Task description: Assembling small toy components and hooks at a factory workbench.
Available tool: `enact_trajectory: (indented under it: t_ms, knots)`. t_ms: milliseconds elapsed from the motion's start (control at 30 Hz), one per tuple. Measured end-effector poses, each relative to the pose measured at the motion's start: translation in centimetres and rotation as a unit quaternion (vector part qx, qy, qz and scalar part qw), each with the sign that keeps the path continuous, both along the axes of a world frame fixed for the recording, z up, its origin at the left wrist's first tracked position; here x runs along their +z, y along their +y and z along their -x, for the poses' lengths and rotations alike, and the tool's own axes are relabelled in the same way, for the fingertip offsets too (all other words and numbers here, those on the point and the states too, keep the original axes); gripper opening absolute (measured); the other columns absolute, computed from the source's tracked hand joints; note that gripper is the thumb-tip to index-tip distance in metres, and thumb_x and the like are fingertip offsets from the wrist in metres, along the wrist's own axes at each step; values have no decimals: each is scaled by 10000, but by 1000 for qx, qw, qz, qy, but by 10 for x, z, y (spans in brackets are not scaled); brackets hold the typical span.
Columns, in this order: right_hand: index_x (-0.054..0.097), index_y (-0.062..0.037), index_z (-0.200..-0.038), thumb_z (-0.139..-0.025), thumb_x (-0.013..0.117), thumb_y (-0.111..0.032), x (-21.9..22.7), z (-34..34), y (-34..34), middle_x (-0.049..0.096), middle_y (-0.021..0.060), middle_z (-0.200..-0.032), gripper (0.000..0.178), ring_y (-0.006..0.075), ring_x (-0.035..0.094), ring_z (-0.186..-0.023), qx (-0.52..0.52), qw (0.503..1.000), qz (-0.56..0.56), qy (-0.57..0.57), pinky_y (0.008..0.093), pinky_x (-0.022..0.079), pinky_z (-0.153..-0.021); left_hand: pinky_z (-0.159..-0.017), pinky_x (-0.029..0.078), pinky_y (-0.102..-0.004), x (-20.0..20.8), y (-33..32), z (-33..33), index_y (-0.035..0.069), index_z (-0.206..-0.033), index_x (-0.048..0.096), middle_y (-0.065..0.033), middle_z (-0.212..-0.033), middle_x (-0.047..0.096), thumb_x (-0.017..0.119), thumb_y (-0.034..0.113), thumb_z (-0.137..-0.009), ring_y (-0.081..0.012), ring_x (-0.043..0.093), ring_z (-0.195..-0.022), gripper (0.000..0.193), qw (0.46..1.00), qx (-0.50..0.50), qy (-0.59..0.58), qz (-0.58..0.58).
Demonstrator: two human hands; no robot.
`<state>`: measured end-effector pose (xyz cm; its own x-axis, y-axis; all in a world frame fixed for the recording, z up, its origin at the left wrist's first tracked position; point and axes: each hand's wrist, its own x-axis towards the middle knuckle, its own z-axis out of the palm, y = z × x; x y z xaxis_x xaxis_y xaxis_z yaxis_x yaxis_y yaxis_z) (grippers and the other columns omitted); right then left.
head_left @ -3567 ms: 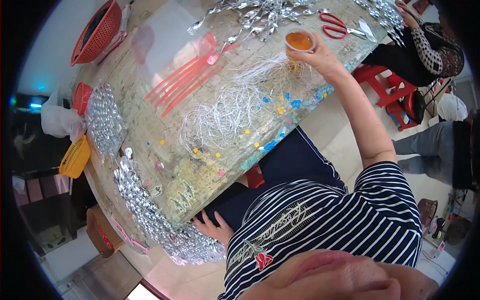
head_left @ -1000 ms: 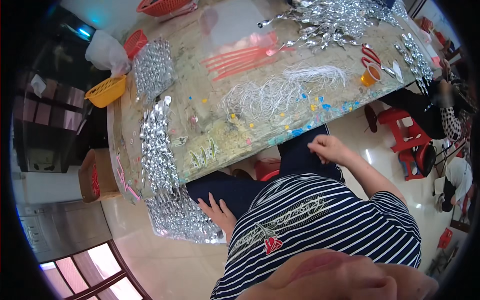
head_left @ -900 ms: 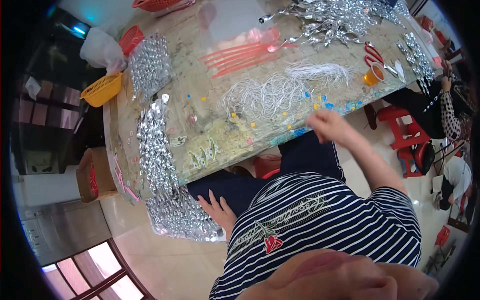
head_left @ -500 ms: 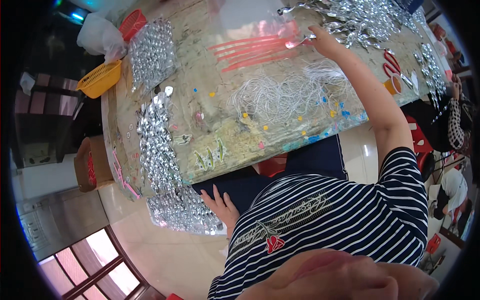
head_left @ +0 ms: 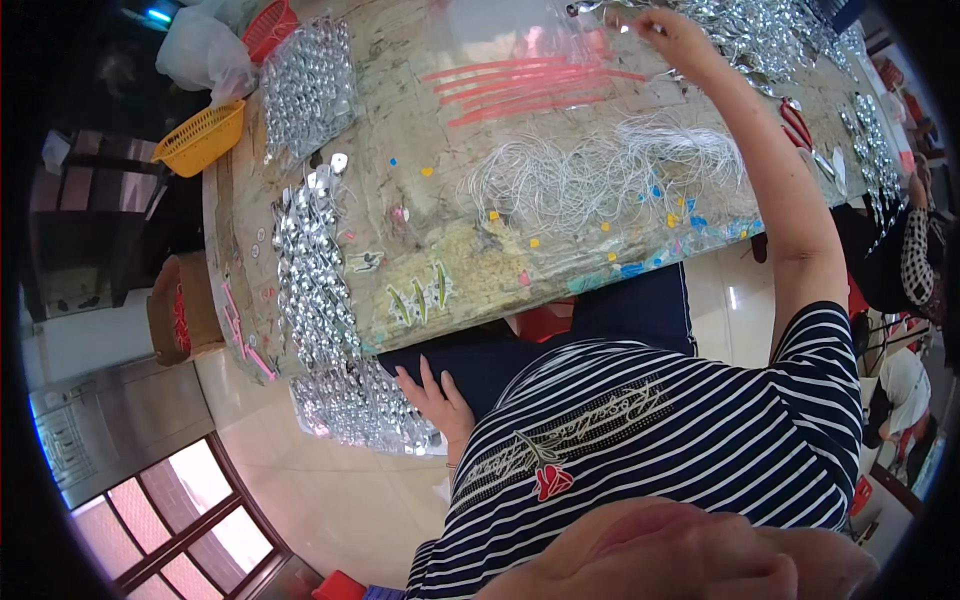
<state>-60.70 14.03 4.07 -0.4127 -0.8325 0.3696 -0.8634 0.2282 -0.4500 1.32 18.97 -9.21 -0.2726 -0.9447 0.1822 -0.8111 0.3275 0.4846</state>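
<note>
The right hand [head_left: 676, 42] reaches over the far part of the desk [head_left: 375, 225], near the pile of silver strands [head_left: 755, 42]. Its fingers are bent, just beside a small shiny piece [head_left: 623, 28]; I cannot tell if they pinch it. Red strips [head_left: 525, 88] and white threads [head_left: 610, 175] lie nearer to the person. The left hand [head_left: 440, 403], its fingers spread, rests on the dark trousers [head_left: 455, 362].
</note>
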Motion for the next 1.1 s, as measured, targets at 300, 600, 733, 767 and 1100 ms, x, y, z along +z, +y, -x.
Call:
enact_trajectory:
  t_ms: [300,600,733,767,1100]
  knots:
    - [593,-11,-905,-934,507,-154,159,-150,34,581,36,-749,170,115,549,-642,72,916,235,-318,255,458,-608,-1077,237,-450,20,3,10,50,-1283,505,-246,-1420,316,561,171,-899,-401,306,-1301,406,999,20,23,-7]
    - [582,-20,-1001,-955,482,-189,37,-284,82,632,70,-960,201,119,592,-827,173,725,-42,-665,287,490,-812,-949,402,-366,80,5,51,-36,-1234,496,-191,-1232,500,522,59,-900,-312,483,-1125,349,980,27,181,75]
    - [576,-14,-1029,-973,466,-194,-18,-334,86,627,54,-976,218,93,595,-852,214,640,-111,-730,230,491,-803,-884,463,-339,92,-7,79,-9,-1296,444,-181,-1235,484,523,30,-875,-266,513,-1068,429,927,-118,349,-65]
    - [576,-14,-1029,-973,466,-194,-19,-341,88,627,54,-976,218,93,595,-852,217,637,-115,-730,230,491,-803,-871,468,-326,94,-4,91,1,-1316,427,-176,-1241,487,534,39,-875,-256,519,-1067,455,915,-133,363,-115]
    - [613,-14,-1065,-858,633,-209,-22,-294,64,621,67,-929,285,131,581,-812,192,899,-108,-377,277,481,-724,-593,436,-200,91,-3,86,63,-1310,480,-52,-907,651,478,133,-950,-72,516,-622,366,898,-166,265,-309]
